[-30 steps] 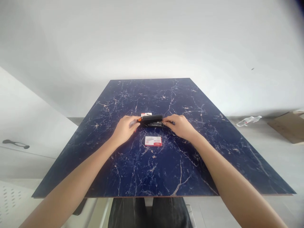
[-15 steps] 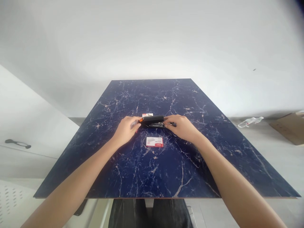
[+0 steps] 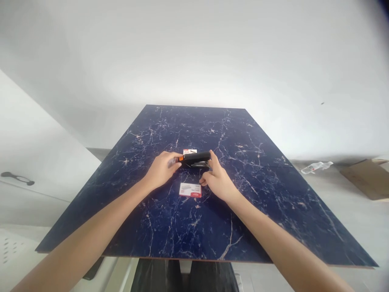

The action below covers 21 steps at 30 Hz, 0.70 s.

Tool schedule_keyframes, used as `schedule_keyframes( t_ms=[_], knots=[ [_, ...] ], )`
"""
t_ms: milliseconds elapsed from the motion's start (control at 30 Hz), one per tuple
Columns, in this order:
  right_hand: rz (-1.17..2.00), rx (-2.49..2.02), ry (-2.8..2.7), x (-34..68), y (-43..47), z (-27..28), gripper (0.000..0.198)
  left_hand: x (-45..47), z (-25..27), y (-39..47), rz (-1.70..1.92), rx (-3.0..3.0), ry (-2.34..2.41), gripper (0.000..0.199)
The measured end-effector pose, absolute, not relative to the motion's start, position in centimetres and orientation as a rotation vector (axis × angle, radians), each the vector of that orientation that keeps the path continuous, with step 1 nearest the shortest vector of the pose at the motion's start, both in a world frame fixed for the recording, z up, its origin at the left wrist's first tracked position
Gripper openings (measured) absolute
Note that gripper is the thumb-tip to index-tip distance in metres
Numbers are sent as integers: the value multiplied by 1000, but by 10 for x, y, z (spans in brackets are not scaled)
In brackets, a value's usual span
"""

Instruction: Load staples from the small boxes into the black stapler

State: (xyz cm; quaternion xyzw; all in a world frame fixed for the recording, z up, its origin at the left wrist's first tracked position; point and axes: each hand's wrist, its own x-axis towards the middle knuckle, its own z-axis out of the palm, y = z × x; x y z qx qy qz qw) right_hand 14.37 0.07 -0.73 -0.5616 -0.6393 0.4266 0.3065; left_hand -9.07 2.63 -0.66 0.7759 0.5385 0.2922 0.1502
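A black stapler (image 3: 197, 157) with an orange part near its left end lies crosswise over the middle of the table. My left hand (image 3: 162, 167) is closed round that left end, thumb in front. At the stapler's right end, the raised index finger of my right hand (image 3: 219, 178) reaches up to it. Lower down, the thumb and other fingers of that hand are drawn together, and a small dark tip shows at them. Just left of these fingertips lies a white and red box (image 3: 190, 190) with a printed picture. Behind the stapler, another white and red box (image 3: 190, 151) is partly hidden.
The dark blue marble-patterned table (image 3: 188, 227) reaches back to a pale wall. Beyond its right edge are a clear plastic bottle (image 3: 316, 167) and a cardboard box (image 3: 366, 178) on the floor. A white cabinet with a dark handle (image 3: 17, 178) stands on the left.
My right hand has let its lower fingers down from the stapler's right end toward the front box. The front box appears slightly further left. My left hand keeps its hold.
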Motion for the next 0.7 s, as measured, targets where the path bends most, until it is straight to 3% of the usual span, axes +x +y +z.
schedule_keyframes(
  t_ms=[167, 233, 300, 400, 533, 700],
  knots=[
    [1336, -1367, -1621, 153, 7, -12, 103, -92, -11, 27, 863, 2233, 1551, 31],
    [1229, -1396, -1736, 155, 8, -9, 103, -91, -11, 27, 859, 2227, 1552, 33],
    [922, -1445, -1853, 153, 4, -3, 97, -91, -8, 28, 854, 2236, 1546, 39],
    [409, -1445, -1874, 148, -4, 7, 70, -96, -3, 30, 846, 2298, 1517, 47],
    [249, -1264, -2054, 151, -7, 13, 25, -112, -1, 35, 875, 2303, 1583, 45],
    [205, -1442, -2122, 164, 10, 4, 13, -109, -8, 35, 708, 2439, 1473, 47]
  ],
)
